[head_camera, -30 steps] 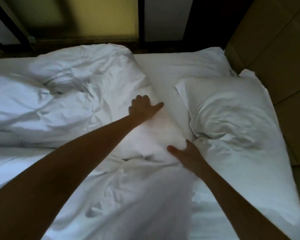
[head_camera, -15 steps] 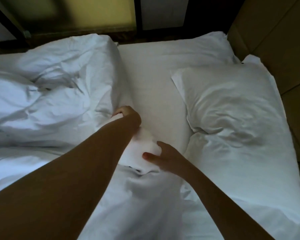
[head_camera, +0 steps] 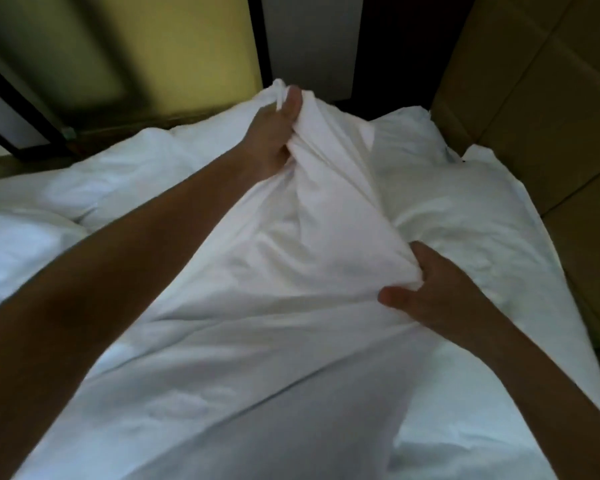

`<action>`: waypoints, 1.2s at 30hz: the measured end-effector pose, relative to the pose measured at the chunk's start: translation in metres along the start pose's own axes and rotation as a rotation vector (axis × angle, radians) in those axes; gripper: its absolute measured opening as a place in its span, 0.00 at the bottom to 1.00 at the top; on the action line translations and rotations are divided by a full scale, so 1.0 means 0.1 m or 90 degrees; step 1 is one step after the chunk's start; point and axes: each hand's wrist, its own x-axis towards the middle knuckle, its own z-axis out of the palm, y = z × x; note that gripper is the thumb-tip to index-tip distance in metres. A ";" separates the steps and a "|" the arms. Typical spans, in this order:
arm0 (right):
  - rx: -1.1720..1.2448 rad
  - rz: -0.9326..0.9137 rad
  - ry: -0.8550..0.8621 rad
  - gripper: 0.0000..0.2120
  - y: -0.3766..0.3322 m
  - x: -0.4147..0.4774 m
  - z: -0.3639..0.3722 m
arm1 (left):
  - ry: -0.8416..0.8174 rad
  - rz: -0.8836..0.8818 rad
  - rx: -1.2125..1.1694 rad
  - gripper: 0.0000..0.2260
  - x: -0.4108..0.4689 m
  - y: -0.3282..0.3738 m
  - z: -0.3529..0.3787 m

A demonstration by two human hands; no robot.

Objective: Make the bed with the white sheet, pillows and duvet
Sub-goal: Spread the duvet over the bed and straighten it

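A white duvet [head_camera: 264, 306] fills the middle of the view, lifted off the bed in a taut fold. My left hand [head_camera: 274, 133] grips its top edge high up, near the far wall. Lower on the right, my right hand [head_camera: 433, 292] grips a bunch of the same duvet edge. A white pillow [head_camera: 471, 216] lies at the right, partly behind the raised duvet. More rumpled white bedding [head_camera: 111, 181] lies at the left. The sheet under it all is hidden.
A tan padded headboard [head_camera: 548, 98] runs along the right side of the bed. Behind the bed stand a yellow-green wall panel [head_camera: 187, 53] and a dark frame [head_camera: 21, 109]. Both forearms cross the lower half of the view.
Both hands have taken hold of the duvet's edge and lifted it up and toward the far side. It now covers the bare sheet strip and part of the pillow.
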 end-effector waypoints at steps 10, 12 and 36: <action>-0.151 0.276 -0.013 0.39 1.47 0.59 0.62 | -0.190 -0.234 0.713 0.24 -0.02 -1.83 0.11; -0.085 0.257 0.043 0.36 1.54 0.44 0.76 | -0.177 -0.190 0.730 0.20 -0.31 -2.14 -0.13; 0.517 0.432 -0.211 0.49 1.87 -1.13 2.27 | -0.102 -0.160 0.881 0.29 -2.90 -2.78 -0.96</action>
